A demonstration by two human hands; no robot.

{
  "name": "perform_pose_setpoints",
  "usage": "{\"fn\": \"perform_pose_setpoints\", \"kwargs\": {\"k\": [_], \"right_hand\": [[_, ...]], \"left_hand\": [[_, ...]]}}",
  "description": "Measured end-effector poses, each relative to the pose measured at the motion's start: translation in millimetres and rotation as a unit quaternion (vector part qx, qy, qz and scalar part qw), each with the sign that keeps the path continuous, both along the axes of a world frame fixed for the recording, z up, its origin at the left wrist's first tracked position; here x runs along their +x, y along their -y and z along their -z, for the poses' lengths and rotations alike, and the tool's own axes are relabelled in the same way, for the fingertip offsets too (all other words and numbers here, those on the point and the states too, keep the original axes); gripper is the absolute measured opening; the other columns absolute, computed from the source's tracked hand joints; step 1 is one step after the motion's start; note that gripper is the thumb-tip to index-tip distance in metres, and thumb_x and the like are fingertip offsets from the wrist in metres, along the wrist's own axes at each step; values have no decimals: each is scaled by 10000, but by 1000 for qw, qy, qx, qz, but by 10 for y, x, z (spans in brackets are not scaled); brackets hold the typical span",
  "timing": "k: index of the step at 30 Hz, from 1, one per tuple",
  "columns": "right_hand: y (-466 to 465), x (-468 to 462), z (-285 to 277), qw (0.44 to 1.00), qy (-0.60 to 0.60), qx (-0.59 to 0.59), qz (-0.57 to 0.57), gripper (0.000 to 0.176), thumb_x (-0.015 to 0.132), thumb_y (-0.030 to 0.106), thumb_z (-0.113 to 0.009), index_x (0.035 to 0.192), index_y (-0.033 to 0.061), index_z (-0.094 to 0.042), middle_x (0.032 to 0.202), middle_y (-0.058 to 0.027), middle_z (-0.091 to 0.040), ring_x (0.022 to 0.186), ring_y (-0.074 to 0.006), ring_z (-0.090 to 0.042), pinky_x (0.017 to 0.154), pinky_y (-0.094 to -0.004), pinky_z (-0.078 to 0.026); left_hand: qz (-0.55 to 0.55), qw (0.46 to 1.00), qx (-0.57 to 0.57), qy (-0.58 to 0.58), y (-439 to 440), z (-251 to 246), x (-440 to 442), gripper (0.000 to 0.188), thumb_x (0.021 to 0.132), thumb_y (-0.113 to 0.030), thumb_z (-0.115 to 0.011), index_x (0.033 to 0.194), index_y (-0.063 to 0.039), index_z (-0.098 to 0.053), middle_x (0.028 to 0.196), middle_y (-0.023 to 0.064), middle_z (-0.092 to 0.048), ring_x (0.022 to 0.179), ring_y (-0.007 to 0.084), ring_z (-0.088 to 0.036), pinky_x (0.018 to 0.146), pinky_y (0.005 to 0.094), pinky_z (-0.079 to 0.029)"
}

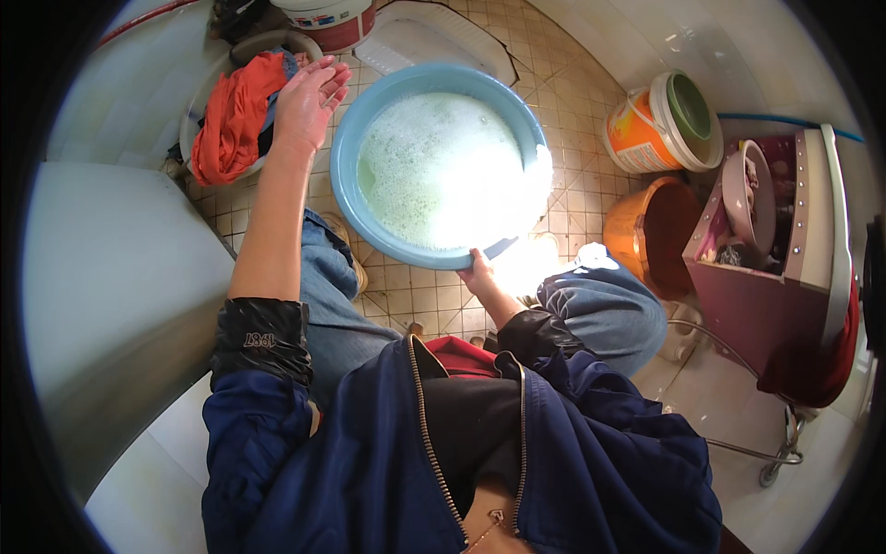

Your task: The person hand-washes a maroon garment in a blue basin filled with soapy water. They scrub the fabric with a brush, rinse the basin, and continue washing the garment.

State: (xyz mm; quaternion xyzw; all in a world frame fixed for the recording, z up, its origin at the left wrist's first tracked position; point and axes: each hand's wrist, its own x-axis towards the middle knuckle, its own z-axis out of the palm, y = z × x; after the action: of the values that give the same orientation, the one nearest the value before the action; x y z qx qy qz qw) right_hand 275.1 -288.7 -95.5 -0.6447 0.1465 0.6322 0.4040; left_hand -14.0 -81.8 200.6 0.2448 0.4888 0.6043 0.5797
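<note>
A round blue plastic basin (pixel 346 201) stands on the tiled floor before me, holding foamy, greenish water (pixel 415 159). My right hand (pixel 480 272) grips its near rim, thumb on top, beside a patch of glaring light. Raised to the left of the basin is my left hand (pixel 311 100), wet and empty, its fingers apart and palm turned toward the basin. Just beyond that hand, orange-red cloth (pixel 232 124) and dark blue clothes lie heaped in a pale tub (pixel 188 128).
A squat toilet pan (pixel 432 34) and a white-and-red bucket (pixel 332 24) lie beyond the basin. At right are an orange-and-white bucket (pixel 637 131), an orange basin (pixel 623 221) and a purple box (pixel 747 305) holding a bowl. A white appliance or cabinet (pixel 124 235) stands left.
</note>
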Motion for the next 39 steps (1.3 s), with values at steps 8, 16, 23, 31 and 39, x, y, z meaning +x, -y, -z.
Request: {"fn": "perform_pose_setpoints", "kwargs": {"k": [8, 16, 23, 31, 39], "right_hand": [[461, 200, 25, 997, 30, -52, -47, 362, 881, 267, -577, 1146, 39, -479, 1155, -134, -527, 984, -299, -583, 819, -451, -539], [440, 605, 148, 981, -21, -49, -186, 385, 869, 309, -595, 1138, 56, -484, 1077, -166, -518, 942, -331, -584, 756, -488, -552], [-521, 3024, -278, 927, 164, 109, 319, 613, 826, 387, -659, 1299, 108, -388, 1264, -217, -417, 1020, -359, -552, 749, -509, -524], [-534, 4166, -449, 846, 99, 97, 515, 560, 799, 384, -588, 1254, 108, -411, 1077, -180, -565, 982, -346, -586, 758, -434, -549], [-784, 3462, 64, 872, 75, 157, 457, 272, 901, 177, -488, 1163, 112, -457, 1103, -115, -504, 877, -295, -569, 732, -391, -541]], "left_hand": [[21, 999, -21, -14, -44, 96, 46, 239, 898, -66, -520, 1130, -13, -543, 1089, 118, -621, 1014, 197, -603, 866, 308, -482], [60, 998, -19, -4, -144, 263, 25, 252, 898, -85, -547, 1139, -13, -533, 1085, 120, -617, 990, 194, -604, 837, 301, -483], [124, 989, -66, -51, -106, 452, 99, 333, 930, -125, -516, 1250, -37, -487, 1165, 70, -590, 1074, 158, -565, 896, 278, -455], [105, 982, -117, -109, 16, 591, 138, 317, 908, -116, -537, 1211, -28, -504, 1125, 68, -601, 996, 130, -587, 856, 247, -460], [106, 979, -100, -141, -51, 519, 254, 311, 911, -109, -531, 1213, -38, -515, 1113, 66, -614, 990, 141, -601, 844, 261, -478]]}}
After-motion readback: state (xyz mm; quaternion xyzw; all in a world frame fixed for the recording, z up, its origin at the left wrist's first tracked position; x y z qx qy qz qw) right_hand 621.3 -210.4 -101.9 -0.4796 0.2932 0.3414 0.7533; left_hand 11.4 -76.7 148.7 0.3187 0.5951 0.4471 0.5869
